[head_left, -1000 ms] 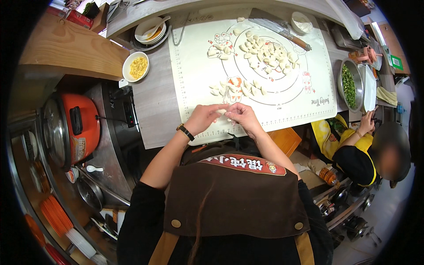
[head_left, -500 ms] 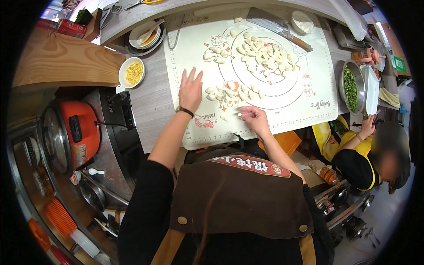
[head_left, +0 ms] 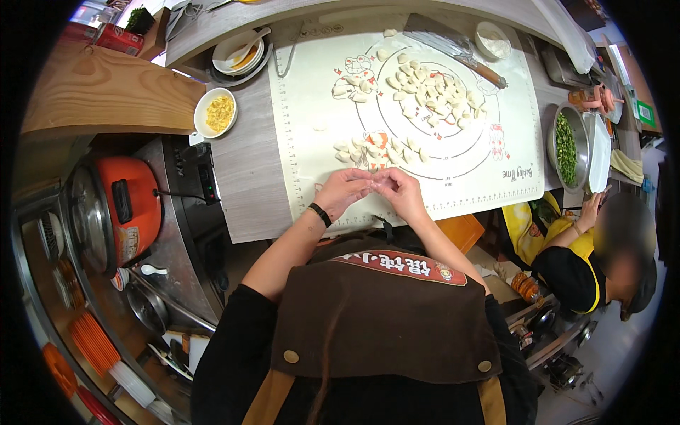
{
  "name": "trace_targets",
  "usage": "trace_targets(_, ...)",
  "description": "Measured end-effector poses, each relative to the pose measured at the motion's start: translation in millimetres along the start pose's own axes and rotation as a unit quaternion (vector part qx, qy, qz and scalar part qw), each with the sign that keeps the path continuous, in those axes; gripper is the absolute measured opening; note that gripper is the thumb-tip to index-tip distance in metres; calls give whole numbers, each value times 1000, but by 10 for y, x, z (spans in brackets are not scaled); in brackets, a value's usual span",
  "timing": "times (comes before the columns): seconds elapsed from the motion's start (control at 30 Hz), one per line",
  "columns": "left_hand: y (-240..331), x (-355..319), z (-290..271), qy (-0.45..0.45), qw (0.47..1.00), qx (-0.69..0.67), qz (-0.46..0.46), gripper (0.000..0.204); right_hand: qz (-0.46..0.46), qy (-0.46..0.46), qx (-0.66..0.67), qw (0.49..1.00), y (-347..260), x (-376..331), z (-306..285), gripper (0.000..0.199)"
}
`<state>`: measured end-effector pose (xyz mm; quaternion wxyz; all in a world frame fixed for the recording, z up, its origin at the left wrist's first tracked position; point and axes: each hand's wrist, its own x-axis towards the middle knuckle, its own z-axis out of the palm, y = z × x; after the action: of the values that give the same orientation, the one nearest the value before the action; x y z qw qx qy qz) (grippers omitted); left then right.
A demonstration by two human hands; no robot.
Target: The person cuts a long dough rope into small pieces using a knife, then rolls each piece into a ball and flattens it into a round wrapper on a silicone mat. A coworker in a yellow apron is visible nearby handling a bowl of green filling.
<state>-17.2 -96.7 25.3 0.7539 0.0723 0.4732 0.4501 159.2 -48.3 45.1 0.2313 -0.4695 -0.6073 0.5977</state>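
Observation:
My hands meet above the near edge of a cream baking mat [head_left: 467, 191]. The fingers of my left hand [head_left: 343, 191] are bent in, tips against those of my right hand [head_left: 402, 194]. Both pinch a small white dough piece between them, mostly hidden by the fingers. Just beyond lies a row of cut dough pieces [head_left: 397, 150]. A larger spread of dough pieces [head_left: 439, 95] covers the middle of the printed circles, and a small group [head_left: 353, 88] sits to its left. One thin, pale flattened piece [head_left: 320, 129] lies alone near the mat's left side.
A wide-bladed knife [head_left: 453, 51] rests at the far edge beside a bowl of white powder [head_left: 494, 41]. On the left stand a bowl of yellow bits [head_left: 217, 113] and stacked bowls [head_left: 241, 54]. Right, a person [head_left: 567, 248] is near a metal bowl of chopped greens [head_left: 567, 149].
My left hand has lifted off the mat, where it lay flat, and come right and nearer to meet my right hand. A thin flattened piece shows where it was.

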Motion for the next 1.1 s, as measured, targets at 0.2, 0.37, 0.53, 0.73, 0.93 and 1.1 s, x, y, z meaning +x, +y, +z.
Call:
trace_targets(0.2,-9,-22,15,9,999,50,2,15,0,-26,-39,999,21,-36,20,8)
trace_targets(0.37,-23,-83,4,37,970,228,69,13,15,-61,-20,998,60,-22,45,7)
trace_targets(0.53,-194,-66,-161,24,950,307,44,11,-89,-54,-229,968,8,195,38,7)
trace_targets(0.73,-102,-302,-309,42,987,154,9,11,-72,21,-211,975,-143,821,-18,6)
trace_targets(0.93,-42,-422,-381,83,992,85,33,17,-187,-11,-387,903,26,1107,124,7)
trace_targets(1.1,-95,-458,-427,100,992,66,28,18,-233,-45,-477,846,-63,1045,155,6)
